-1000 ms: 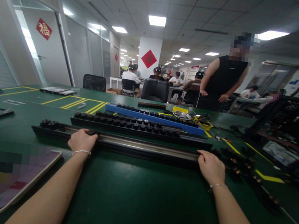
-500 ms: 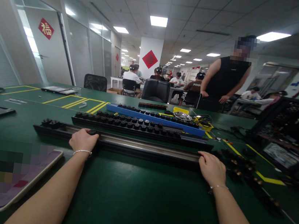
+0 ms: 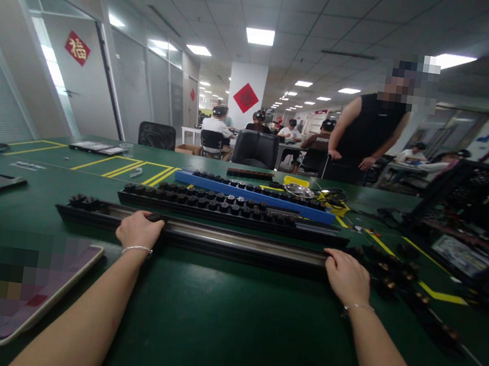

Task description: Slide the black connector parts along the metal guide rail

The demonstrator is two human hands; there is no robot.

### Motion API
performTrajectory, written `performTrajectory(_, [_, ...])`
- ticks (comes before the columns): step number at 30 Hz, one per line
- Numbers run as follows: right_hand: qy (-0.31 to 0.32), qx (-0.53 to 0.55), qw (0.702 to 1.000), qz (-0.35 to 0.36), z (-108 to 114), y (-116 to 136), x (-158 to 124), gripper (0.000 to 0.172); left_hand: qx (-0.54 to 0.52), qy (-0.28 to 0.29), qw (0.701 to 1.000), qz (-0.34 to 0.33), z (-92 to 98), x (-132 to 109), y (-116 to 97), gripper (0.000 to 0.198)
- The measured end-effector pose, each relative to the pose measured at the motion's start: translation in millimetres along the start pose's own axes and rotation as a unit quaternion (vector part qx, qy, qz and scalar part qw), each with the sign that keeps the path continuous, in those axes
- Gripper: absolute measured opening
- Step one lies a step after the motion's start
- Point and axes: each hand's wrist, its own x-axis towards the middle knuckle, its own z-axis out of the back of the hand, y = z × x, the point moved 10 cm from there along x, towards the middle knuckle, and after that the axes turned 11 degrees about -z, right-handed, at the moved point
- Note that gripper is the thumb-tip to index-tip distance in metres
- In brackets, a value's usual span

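A long black rail (image 3: 236, 243) with a metal channel lies across the green table in front of me. My left hand (image 3: 138, 230) is closed over a small black part on the rail, left of its middle. My right hand (image 3: 346, 275) rests curled on the rail's right end, fingers over its near edge. A few black parts (image 3: 84, 202) sit at the rail's left end. Loose black parts (image 3: 395, 273) lie scattered just right of my right hand.
Behind the rail lie a second black rail full of parts (image 3: 227, 208) and a blue rail (image 3: 254, 194). A tablet (image 3: 23, 292) lies at the near left. Dark equipment (image 3: 468, 224) stands at the right. A person in black (image 3: 365, 136) stands beyond the table; others sit further back.
Both hands stay on the rail; the view has shifted very slightly.
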Motion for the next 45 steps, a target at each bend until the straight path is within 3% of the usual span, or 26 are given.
performTrajectory(45, [0.008,0.002,1.000,-0.006,0,0,0,0.040,-0.005,0.008,1.000,-0.024,-2.1,-13,-21,0.043])
